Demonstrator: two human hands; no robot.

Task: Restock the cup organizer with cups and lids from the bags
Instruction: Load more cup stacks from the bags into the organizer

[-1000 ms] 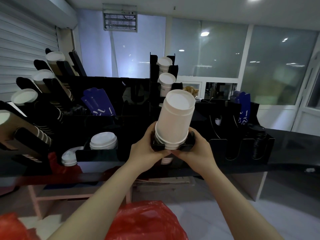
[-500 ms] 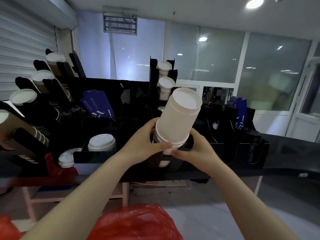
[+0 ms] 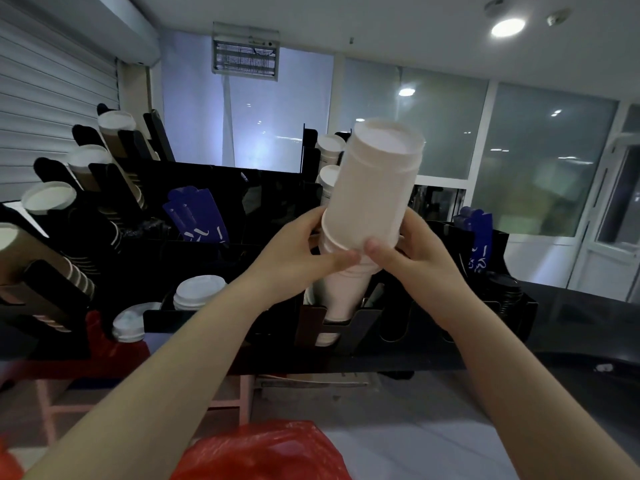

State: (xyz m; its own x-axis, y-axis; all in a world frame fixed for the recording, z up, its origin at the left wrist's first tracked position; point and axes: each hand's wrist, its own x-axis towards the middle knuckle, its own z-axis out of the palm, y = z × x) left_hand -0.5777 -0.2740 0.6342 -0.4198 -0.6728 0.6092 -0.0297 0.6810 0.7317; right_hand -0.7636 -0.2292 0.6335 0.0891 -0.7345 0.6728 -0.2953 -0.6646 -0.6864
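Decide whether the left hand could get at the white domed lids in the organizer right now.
Probably yes, once freed: the lids sit uncovered just left of the left hand, nothing between. But it grips the white cup stack with the right hand, so it must let go first.

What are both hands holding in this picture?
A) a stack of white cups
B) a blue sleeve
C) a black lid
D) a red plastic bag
A: the left hand and right hand both grip the stack of white cups above the black organizer.
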